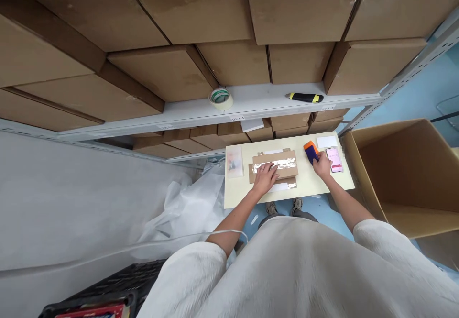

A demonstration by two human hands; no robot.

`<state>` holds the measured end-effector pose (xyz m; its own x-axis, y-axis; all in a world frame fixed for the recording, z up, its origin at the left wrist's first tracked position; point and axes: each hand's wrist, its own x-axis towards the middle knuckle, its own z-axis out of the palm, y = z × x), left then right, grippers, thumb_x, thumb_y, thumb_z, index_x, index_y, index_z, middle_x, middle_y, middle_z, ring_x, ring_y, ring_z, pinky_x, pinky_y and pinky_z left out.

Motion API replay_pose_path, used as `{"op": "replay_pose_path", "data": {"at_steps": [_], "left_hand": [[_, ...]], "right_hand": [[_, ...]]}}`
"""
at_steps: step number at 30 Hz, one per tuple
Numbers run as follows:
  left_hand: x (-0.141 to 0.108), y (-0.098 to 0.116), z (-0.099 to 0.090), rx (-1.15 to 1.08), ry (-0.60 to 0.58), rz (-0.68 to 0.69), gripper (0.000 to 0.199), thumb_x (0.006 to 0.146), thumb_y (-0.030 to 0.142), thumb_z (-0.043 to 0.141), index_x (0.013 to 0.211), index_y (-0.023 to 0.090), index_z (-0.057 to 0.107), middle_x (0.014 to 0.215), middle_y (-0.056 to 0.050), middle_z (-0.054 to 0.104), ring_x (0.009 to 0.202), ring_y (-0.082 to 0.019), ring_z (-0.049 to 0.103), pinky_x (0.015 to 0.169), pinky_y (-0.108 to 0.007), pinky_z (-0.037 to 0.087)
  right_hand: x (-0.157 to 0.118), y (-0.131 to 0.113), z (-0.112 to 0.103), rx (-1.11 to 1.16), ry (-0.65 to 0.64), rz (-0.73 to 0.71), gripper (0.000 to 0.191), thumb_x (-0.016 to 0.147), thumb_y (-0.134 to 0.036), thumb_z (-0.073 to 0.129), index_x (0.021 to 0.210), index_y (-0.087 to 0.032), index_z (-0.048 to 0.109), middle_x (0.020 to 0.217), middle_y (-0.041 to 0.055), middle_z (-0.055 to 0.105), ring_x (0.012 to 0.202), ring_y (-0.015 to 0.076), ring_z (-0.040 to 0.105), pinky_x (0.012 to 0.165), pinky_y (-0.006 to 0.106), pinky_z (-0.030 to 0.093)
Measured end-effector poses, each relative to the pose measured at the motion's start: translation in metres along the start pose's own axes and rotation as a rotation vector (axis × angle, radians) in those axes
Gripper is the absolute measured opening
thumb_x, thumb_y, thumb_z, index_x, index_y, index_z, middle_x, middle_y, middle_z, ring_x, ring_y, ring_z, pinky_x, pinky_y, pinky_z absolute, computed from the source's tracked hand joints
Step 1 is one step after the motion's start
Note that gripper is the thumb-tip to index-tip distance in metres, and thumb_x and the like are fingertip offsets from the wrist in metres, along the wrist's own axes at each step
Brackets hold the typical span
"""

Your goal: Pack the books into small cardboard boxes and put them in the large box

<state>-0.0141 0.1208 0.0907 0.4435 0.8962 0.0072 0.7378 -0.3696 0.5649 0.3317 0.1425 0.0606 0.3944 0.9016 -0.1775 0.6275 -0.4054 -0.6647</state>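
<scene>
No text can be read with certainty. From mid-view, a label [237, 117] near 12 o'clock and another [328, 107] toward 2 mark the shelf [258, 97] edge, their dark characters too blurred. Toward 3, the phone [333, 158] shows tiny illegible lines; near 12, the tape [227, 101] has unreadable green markings inside.

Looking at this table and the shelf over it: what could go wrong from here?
1. The phone lies right beside the right hand, near the table's right end; a careless sweep might knock it off.
2. The utility knife sits loose on the shelf's front strip; a bump could drop it.
3. The tape roll, also on that strip, might roll off if nudged.
</scene>
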Motion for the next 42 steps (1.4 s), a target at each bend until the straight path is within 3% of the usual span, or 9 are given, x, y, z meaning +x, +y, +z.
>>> {"op": "replay_pose_path", "data": {"at_steps": [4, 9, 14, 20, 24, 28, 37, 39, 42], "left_hand": [[0.001, 0.0, 0.001, 0.001, 0.006, 0.008, 0.041, 0.107, 0.037, 0.057, 0.146, 0.03, 0.067, 0.152, -0.013, 0.06, 0.142, -0.036, 0.052, 0.124, -0.057, 0.038], [0.001, -0.001, 0.002, -0.031, 0.045, 0.027, 0.04, 0.107, 0.037, 0.057, 0.144, 0.03, 0.068, 0.15, -0.013, 0.062, 0.141, -0.035, 0.053, 0.123, -0.058, 0.039], [-0.002, -0.01, 0.001, -0.062, 0.057, 0.107, 0.042, 0.107, 0.032, 0.053, 0.146, 0.03, 0.067, 0.153, -0.013, 0.061, 0.144, -0.033, 0.054, 0.124, -0.056, 0.04], [0.0, -0.02, -0.001, -0.005, -0.005, 0.159, 0.049, 0.104, 0.028, 0.054, 0.152, 0.024, 0.062, 0.156, -0.014, 0.061, 0.147, -0.033, 0.054, 0.124, -0.055, 0.044], [0.001, -0.022, -0.001, -0.015, 0.001, 0.168, 0.05, 0.103, 0.028, 0.056, 0.153, 0.024, 0.062, 0.154, -0.013, 0.063, 0.146, -0.033, 0.056, 0.125, -0.055, 0.044], [0.0, -0.02, -0.002, -0.038, 0.006, 0.17, 0.05, 0.103, 0.027, 0.057, 0.152, 0.025, 0.063, 0.156, -0.013, 0.062, 0.147, -0.033, 0.055, 0.124, -0.054, 0.044], [-0.001, -0.015, -0.009, -0.184, 0.004, 0.134, 0.047, 0.097, 0.021, 0.063, 0.143, 0.025, 0.069, 0.156, -0.011, 0.063, 0.147, -0.034, 0.056, 0.126, -0.056, 0.042], [0.0, -0.013, -0.013, -0.315, 0.038, 0.082, 0.037, 0.097, 0.022, 0.063, 0.131, 0.025, 0.075, 0.147, -0.011, 0.07, 0.141, -0.033, 0.061, 0.123, -0.054, 0.045], [0.009, -0.01, -0.023, -0.615, 0.229, -0.169, 0.024, 0.099, 0.025, 0.062, 0.117, 0.024, 0.077, 0.127, -0.011, 0.078, 0.123, -0.028, 0.071, 0.112, -0.048, 0.055]], "right_hand": [[0.007, -0.029, -0.03, 0.409, -0.143, -0.076, 0.05, 0.084, -0.049, 0.065, 0.126, -0.027, 0.052, 0.11, 0.0091, 0.077, 0.104, 0.0314, 0.071, 0.102, 0.053, 0.051], [0.01, -0.082, -0.056, 0.679, -0.461, -0.208, 0.055, 0.079, -0.052, 0.08, 0.126, -0.027, 0.066, 0.122, 0.0078, 0.079, 0.12, 0.0314, 0.07, 0.108, 0.049, 0.051], [-0.006, -0.12, -0.043, 0.704, -0.688, -0.21, 0.059, 0.076, -0.052, 0.083, 0.127, -0.026, 0.07, 0.133, 0.0094, 0.075, 0.121, 0.0318, 0.068, 0.105, 0.046, 0.051], [-0.015, -0.127, -0.023, 0.663, -0.836, -0.206, 0.049, 0.077, -0.041, 0.082, 0.117, -0.03, 0.057, 0.104, -0.0002, 0.075, 0.098, 0.0233, 0.067, 0.095, 0.039, 0.05], [-0.014, -0.131, -0.025, 0.577, -0.838, -0.287, 0.039, 0.079, -0.037, 0.076, 0.104, -0.031, 0.047, 0.098, -0.0024, 0.068, 0.093, 0.0216, 0.061, 0.089, 0.037, 0.05], [-0.023, -0.136, -0.026, 0.398, -0.71, -0.407, 0.03, 0.081, -0.04, 0.067, 0.096, -0.029, 0.045, 0.096, -0.0012, 0.057, 0.093, 0.0212, 0.054, 0.085, 0.035, 0.048], [-0.044, -0.135, -0.032, 0.062, -0.596, -0.475, 0.052, 0.069, -0.034, 0.071, 0.104, -0.03, 0.034, 0.095, -0.004, 0.056, 0.077, 0.0165, 0.048, 0.068, 0.028, 0.041], [-0.041, -0.133, -0.033, 0.072, -0.598, -0.495, 0.051, 0.068, -0.033, 0.069, 0.104, -0.03, 0.032, 0.096, -0.0034, 0.057, 0.078, 0.0164, 0.048, 0.069, 0.028, 0.041], [-0.038, -0.129, -0.034, 0.118, -0.593, -0.523, 0.05, 0.068, -0.034, 0.068, 0.103, -0.029, 0.033, 0.1, -0.0017, 0.058, 0.082, 0.017, 0.049, 0.072, 0.028, 0.042]]}}
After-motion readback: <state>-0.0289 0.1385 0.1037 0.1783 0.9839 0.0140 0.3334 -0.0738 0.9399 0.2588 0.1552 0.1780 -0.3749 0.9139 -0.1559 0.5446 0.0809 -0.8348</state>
